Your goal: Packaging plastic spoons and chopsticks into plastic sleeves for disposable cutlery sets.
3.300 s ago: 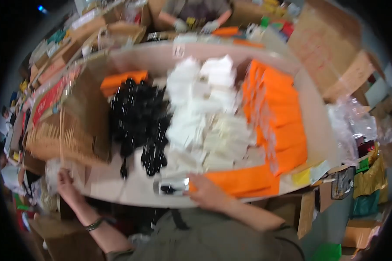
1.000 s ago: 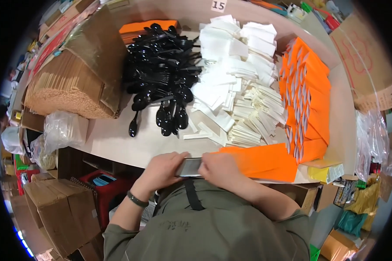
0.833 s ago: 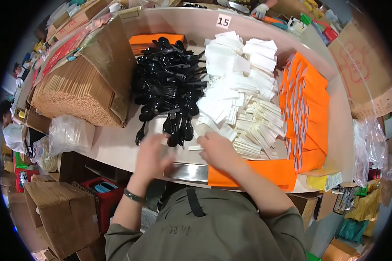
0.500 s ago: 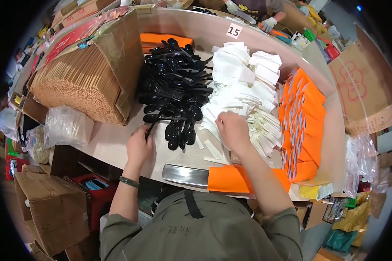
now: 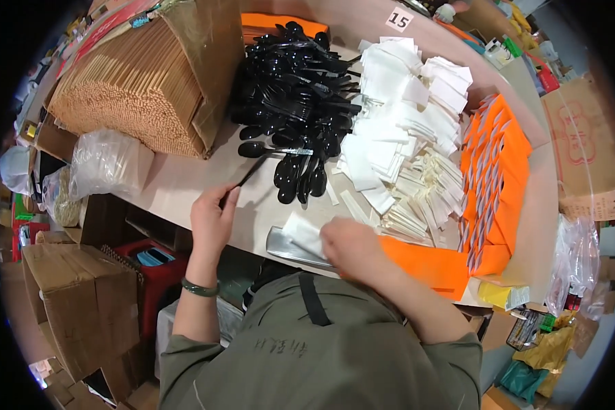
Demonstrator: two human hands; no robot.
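Observation:
My left hand (image 5: 214, 215) pinches a slim black plastic utensil (image 5: 251, 172) by one end; I cannot tell whether it is a spoon or a fork. Its other end points toward a heap of black plastic spoons and forks (image 5: 290, 102). Closed on a white folded napkin (image 5: 303, 231), my right hand (image 5: 352, 247) is over a shiny metal plate (image 5: 280, 244) at the table's near edge. An orange sleeve (image 5: 427, 263) lies right of that hand. Farther off spreads a pile of white napkins (image 5: 389, 133), with thin off-white packets (image 5: 424, 198) beside it.
A large carton of bundled wooden sticks (image 5: 126, 102) stands at the left, with a clear plastic bag (image 5: 109, 160) before it. Overlapping orange sleeves (image 5: 495, 178) line the right side. A yellow box (image 5: 502, 294) sits at the near right corner. Cardboard boxes (image 5: 82, 307) are stacked lower left.
My right hand has moved from the napkin pile down to the metal plate, bringing a napkin. The left hand keeps the black utensil, drawn slightly back from the heap. The view has shifted.

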